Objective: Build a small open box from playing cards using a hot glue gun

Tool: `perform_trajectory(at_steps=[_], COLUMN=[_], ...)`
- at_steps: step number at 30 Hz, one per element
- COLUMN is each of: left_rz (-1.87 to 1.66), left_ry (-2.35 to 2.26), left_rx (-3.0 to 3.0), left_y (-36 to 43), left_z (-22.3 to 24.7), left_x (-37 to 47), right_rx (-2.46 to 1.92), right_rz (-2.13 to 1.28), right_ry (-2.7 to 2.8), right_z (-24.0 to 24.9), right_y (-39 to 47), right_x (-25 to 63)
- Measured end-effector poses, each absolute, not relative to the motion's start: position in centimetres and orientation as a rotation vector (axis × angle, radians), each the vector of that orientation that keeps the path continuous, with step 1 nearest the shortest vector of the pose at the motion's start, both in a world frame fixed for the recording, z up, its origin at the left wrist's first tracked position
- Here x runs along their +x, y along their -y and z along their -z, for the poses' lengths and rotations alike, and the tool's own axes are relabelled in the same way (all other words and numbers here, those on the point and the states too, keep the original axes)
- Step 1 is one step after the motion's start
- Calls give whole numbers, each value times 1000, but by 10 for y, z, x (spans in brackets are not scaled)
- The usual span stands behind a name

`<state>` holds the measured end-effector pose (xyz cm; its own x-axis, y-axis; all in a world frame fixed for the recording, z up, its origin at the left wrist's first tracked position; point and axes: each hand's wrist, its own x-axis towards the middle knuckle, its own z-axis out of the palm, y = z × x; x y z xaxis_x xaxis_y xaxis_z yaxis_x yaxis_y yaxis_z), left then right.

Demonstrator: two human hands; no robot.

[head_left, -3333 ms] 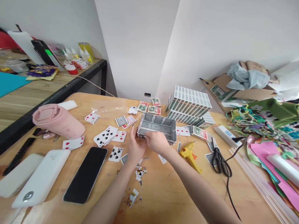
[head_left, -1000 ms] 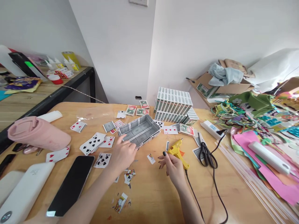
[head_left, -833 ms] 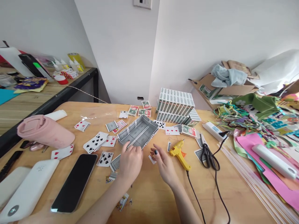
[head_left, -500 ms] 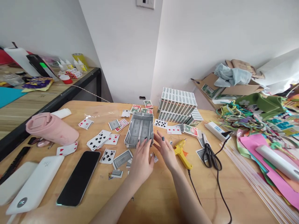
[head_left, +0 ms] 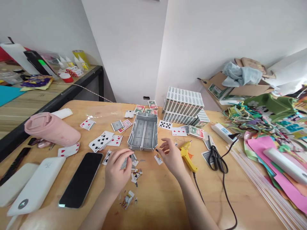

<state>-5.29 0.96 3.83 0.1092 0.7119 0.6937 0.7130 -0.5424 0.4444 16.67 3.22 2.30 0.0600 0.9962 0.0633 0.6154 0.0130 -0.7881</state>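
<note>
A tray built from grey-backed playing cards (head_left: 144, 132) stands in the middle of the table, its open side up. My left hand (head_left: 118, 169) is in front of its left corner, fingers loosely bent and thumb apart, over a grey card and an eight card that it partly hides. To the right, my right hand (head_left: 171, 156) hovers beside the tray's near right corner, curved and open with nothing in it. A small cut card piece (head_left: 158, 159) lies between the hands. Card scraps (head_left: 128, 199) are scattered nearer to me.
A yellow glue gun (head_left: 188, 156) and black scissors (head_left: 217, 159) lie right, with cords and a power strip (head_left: 224, 133). Stacked card boxes (head_left: 183, 105) stand behind. At left are a phone (head_left: 81, 180), a white power bank (head_left: 37, 187) and a pink tumbler (head_left: 52, 129).
Both hands have come away from the tray's near end. The left moved left and toward me, uncovering scraps; the right stayed near the corner. The view tilted slightly downward.
</note>
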Motion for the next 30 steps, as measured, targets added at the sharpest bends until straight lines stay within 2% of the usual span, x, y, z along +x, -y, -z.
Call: perform_trajectory(at_steps=[5, 12, 18, 24, 27, 30], left_rz=[1436, 1442, 1084, 692, 645, 751], left_ry=[1476, 1448, 1732, 1720, 1696, 1693], left_rx=[-2401, -2562, -2704, -2976, -3058, -3038], left_y=[-14, -14, -6, 11, 17, 16], left_z=[-37, -30, -15, -2, 6, 10], left_x=[-54, -40, -48, -57, -54, -51], right_rx=[-2115, -2174, -2096, -1907, -1673, -1510], right_rz=[-645, -714, -765, -1062, -1304, -1433], right_ry=[1758, 1730, 1678, 1534, 1302, 1139], right_z=[-13, -5, -5, -11, -15, -16], right_y=[-17, -18, -19, -11, -8, -8], right_x=[156, 150, 153, 158, 157, 155])
